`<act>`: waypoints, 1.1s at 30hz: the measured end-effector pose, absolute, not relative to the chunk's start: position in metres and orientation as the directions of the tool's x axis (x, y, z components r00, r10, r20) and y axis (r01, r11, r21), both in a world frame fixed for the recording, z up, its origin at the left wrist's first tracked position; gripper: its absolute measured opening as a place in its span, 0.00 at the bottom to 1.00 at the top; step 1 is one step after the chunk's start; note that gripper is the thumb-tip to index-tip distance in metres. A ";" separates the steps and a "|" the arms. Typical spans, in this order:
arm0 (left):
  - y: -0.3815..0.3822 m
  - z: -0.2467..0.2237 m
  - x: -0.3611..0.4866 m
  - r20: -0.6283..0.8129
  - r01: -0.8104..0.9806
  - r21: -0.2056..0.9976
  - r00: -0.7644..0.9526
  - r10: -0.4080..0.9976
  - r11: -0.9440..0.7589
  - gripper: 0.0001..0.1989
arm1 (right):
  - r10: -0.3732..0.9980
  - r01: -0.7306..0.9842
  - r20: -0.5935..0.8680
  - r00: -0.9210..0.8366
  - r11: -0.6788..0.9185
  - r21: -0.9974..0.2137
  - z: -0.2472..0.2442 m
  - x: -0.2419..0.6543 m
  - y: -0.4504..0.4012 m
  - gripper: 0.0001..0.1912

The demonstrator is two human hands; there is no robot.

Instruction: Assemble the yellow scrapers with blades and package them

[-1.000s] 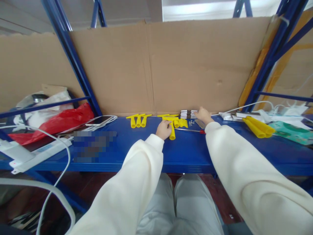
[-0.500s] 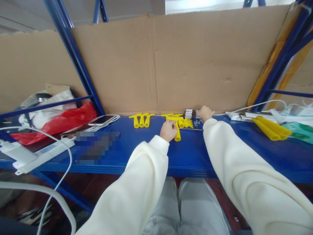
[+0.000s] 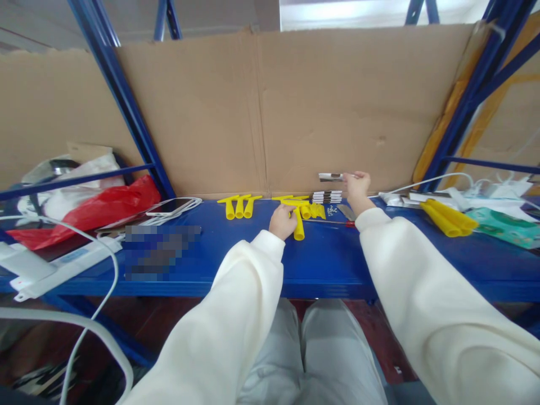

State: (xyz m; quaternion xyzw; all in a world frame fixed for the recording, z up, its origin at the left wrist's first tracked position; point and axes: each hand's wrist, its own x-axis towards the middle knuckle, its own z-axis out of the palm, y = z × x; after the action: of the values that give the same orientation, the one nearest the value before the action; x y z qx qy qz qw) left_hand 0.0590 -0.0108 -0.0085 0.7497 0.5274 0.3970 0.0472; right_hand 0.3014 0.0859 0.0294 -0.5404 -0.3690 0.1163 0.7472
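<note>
White-and-dark strip (image 3: pixel 330 177) is pinched at its right end by the fingers of the right hand (image 3: pixel 358 188), raised above a strip stack (image 3: pixel 327 197) on the blue surface (image 3: pixel 329 259). Judged light, fairly stiff; best gripped endwise. Yellow T-shaped tube (image 3: pixel 299 229), probably rigid plastic, is held at its crossbar by the left hand's (image 3: pixel 283 221) curled fingers. Both arms are extended, the right farther.

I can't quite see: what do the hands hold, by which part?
The right hand holds a slim white piece by its right end. The left hand touches a yellow T-piece near its crossbar; its grip is unclear.
</note>
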 end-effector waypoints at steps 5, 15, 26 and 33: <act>-0.011 -0.005 0.056 0.493 0.724 0.570 0.076 0.867 -0.388 0.13 | 0.741 -0.328 0.159 0.652 0.466 -0.822 0.028 0.282 0.051 0.14; -0.016 0.002 0.060 -0.057 0.249 0.966 -0.047 0.997 0.067 0.05 | 0.892 -0.137 0.274 0.359 0.341 -0.930 0.010 0.263 -0.003 0.07; -0.031 0.017 0.060 -0.142 -0.122 0.979 0.174 0.974 0.164 0.08 | 0.929 -0.242 0.227 0.293 0.301 -0.922 0.011 0.254 -0.010 0.10; -0.027 0.016 0.059 -0.080 -0.253 0.963 0.053 0.995 0.091 0.10 | 0.933 -0.147 0.190 0.306 0.243 -0.959 0.011 0.256 -0.010 0.10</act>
State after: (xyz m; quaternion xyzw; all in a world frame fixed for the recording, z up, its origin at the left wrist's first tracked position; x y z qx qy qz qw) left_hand 0.0595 -0.0265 0.0161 0.4199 0.4420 0.5275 0.5917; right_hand 0.2561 -0.0104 0.0109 -0.4611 -0.4260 0.4070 0.6635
